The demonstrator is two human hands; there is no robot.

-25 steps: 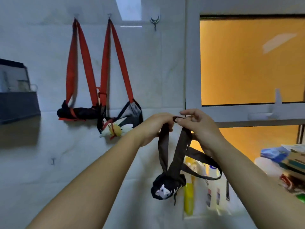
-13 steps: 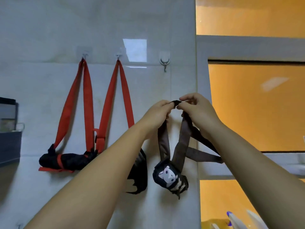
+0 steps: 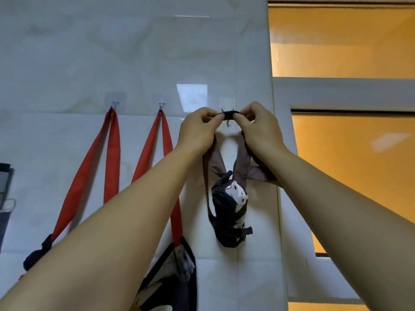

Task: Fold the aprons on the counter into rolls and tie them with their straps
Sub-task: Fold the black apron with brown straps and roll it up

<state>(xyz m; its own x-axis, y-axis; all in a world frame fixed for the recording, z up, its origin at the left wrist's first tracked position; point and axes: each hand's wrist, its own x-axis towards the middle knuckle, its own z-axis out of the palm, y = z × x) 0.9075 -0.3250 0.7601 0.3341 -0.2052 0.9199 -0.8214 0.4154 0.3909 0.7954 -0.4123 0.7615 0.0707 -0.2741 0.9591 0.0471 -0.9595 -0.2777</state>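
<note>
Two bare forearms reach up from the lower corners. The left hand (image 3: 199, 126) and the right hand (image 3: 258, 129) each pinch the top of a brown strap (image 3: 228, 112) between thumb and curled fingers, holding a short span taut between the two grips. Straight below the grips the strap's sides run down to a rolled dark apron (image 3: 229, 212) printed with a cartoon face, which hangs against the tiled wall (image 3: 134, 52). Just behind the taut span is a metal hook (image 3: 227, 124), mostly covered; whether the strap touches it cannot be told. Left of the grips, a near red strap (image 3: 165, 135) and a far red strap (image 3: 111, 153) hang from their own hooks, and the left forearm partly hides the dark bundles below them. Right of the grips is an orange-lit window (image 3: 348, 164).
</note>
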